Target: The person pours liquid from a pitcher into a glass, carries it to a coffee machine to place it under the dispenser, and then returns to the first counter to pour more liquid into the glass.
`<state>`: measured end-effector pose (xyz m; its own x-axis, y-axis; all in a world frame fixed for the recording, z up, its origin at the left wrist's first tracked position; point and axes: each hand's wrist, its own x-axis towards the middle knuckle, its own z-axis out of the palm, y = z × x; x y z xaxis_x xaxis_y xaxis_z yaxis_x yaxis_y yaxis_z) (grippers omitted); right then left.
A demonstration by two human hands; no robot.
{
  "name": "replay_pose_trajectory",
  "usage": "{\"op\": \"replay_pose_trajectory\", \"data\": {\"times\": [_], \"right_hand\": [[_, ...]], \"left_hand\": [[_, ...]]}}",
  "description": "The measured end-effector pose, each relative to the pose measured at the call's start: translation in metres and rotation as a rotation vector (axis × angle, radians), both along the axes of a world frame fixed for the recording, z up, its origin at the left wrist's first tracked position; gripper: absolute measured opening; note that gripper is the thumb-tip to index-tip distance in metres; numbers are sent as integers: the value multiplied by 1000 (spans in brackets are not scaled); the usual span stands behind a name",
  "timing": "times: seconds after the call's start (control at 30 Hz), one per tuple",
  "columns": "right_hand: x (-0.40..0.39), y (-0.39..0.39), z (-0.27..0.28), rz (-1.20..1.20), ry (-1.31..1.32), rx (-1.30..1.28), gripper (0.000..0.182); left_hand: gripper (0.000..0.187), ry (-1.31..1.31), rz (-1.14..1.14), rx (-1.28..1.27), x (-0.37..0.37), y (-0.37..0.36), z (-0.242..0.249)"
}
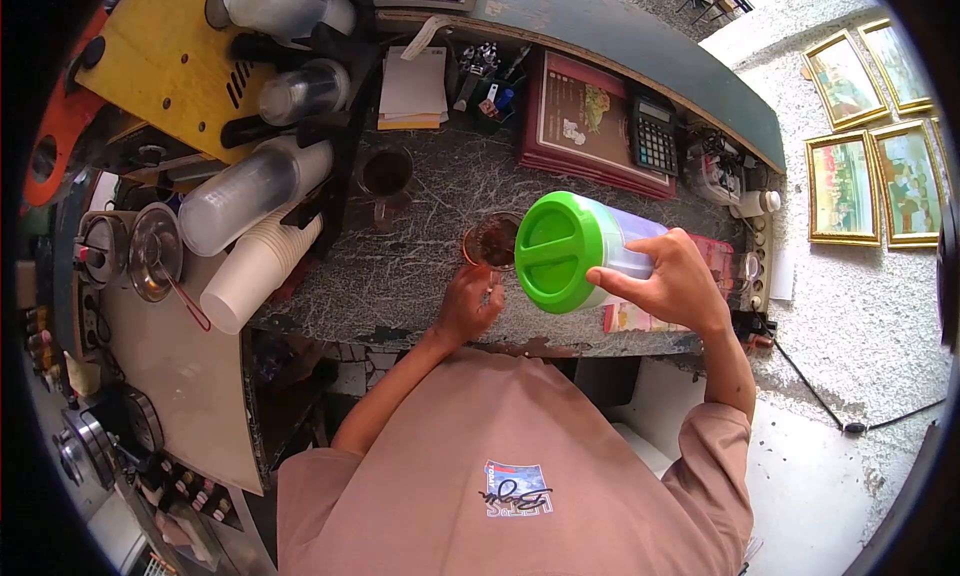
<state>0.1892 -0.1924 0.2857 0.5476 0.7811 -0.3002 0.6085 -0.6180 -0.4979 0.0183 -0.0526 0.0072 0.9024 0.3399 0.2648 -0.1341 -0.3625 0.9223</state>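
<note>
A clear pitcher with a green lid (562, 252) is tilted to the left over the dark counter. My right hand (665, 281) is wrapped round its side. Close to the lid stands a glass mug (488, 242) with reddish-brown contents. My left hand (472, 303) is closed at the near side of this mug, with its fingers on the handle. The lid hides part of the mug's right side. Another glass mug (386, 172) with dark contents stands farther back to the left.
Stacked plastic cups (240, 196) and paper cups (255, 276) lie at the left. Red menus (590, 126), a calculator (653, 134) and papers (412, 86) are at the back. A pink patterned item (628, 317) lies behind the right hand.
</note>
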Motion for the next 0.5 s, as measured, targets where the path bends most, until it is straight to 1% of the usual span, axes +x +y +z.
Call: {"op": "replay_pose_trajectory", "data": {"times": [0.27,0.37,0.43,0.5], "right_hand": [[0,-3,1,-6,6,-13,45],[-1,-4,1,-26,77,-26,40],[-2,-6,-2,-27,40,18,46],[-2,-8,-3,-46,49,36,45]], "left_hand": [[13,-8,27,3,0,-1,0],[14,0,20,-1,0,0,3],[14,4,1,1,0,1,5],[14,0,13,2,-1,-1,1]]}}
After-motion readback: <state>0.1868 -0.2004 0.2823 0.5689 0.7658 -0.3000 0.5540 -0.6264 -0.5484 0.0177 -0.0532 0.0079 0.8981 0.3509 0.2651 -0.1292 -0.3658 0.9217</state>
